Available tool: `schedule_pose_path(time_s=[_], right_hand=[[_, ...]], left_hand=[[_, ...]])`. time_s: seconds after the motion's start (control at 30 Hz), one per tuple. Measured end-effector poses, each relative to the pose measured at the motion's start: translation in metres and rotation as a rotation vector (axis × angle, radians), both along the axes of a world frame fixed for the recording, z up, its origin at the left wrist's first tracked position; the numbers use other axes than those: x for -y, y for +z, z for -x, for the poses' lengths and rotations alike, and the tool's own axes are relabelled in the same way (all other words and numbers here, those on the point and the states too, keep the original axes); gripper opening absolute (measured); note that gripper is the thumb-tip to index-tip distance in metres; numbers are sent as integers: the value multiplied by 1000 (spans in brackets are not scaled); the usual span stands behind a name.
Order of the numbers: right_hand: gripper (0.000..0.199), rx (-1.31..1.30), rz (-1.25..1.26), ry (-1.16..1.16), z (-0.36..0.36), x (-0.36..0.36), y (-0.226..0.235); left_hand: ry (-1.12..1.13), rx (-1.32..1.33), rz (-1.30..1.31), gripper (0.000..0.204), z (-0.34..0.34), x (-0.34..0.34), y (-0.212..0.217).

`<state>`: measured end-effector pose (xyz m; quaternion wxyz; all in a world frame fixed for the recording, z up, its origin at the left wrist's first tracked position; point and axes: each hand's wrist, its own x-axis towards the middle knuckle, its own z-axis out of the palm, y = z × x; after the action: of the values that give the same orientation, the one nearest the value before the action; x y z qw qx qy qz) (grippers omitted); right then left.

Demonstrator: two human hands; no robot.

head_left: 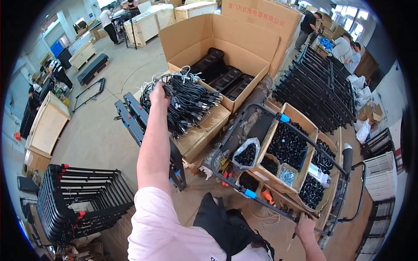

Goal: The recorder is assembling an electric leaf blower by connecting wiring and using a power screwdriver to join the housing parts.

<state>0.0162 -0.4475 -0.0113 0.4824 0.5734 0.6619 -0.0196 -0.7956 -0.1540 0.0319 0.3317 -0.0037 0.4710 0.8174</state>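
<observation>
My left arm stretches forward, and my left hand (pixel 160 93) is closed on a black cable at the left side of a heap of black cables (pixel 187 98). The heap lies on a wooden crate (pixel 202 135); pale plugs and wires show among it. At the lower right, my right hand (pixel 306 227) is closed at the near bar of a black tubular frame (pixel 278 212) with blue and red fittings. A thin dark piece sticks out below that hand; its kind is unclear. The frame lies across the parts boxes.
A wooden parts box (pixel 266 169) holds many small black pieces. Beside it sit a clear bag (pixel 246 153) of black parts and an orange power tool (pixel 268 197). A large cardboard box (pixel 254 56) holds black mouldings. Stacked black frames (pixel 82 204) stand left. Several people work farther off.
</observation>
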Motion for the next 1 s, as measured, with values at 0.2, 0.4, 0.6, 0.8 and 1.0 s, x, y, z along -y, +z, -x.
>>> schedule_pose_path(time_s=[0.2, 0.4, 0.6, 0.8, 1.0], right_hand=[[51, -167, -99, -25, -8, 0, -11], [30, -199, -188, -39, -7, 5, -4], [23, -135, -69, 23, 3, 0, 3], [17, -226, -214, 40, 14, 12, 8], [17, -281, -303, 39, 24, 5, 18]], left_hand=[[-87, -353, -120, 17, -17, 37, 81], [-89, -632, -331, 41, -89, 79, 162], [-416, -754, -141, 22, -213, 130, 161], [-983, -590, -41, 21, -320, 174, 69], [-1200, -697, -107, 21, -381, 199, -1]])
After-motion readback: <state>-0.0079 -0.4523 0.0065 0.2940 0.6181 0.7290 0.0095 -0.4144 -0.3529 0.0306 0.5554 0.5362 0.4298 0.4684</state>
